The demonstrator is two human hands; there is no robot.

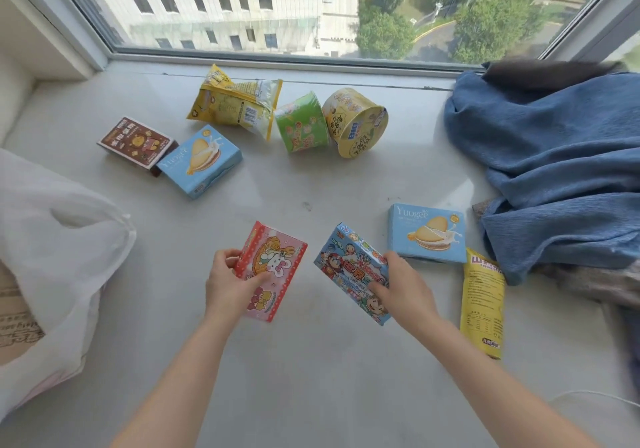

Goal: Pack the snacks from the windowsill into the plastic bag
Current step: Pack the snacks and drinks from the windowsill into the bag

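My left hand [230, 284] grips a pink and red snack box [277, 267] above the windowsill [311, 361]. My right hand [403, 290] grips a blue cartoon snack box [349, 267]. A white plastic bag [52, 239] lies open at the left edge. Farther back lie a brown box [135, 142], a light blue biscuit box [201, 160], a yellow pouch [235, 101], a green cup [303, 123] and a yellow cup [355, 121]. Another light blue biscuit box [427, 232] and a yellow packet [483, 305] lie to the right of my right hand.
A heap of blue cloth [554, 156] covers the right end of the sill. The window glass [311, 7] closes the far side. A cardboard box [14, 312] shows under the bag at the left. A white cable [588, 395] runs at the lower right.
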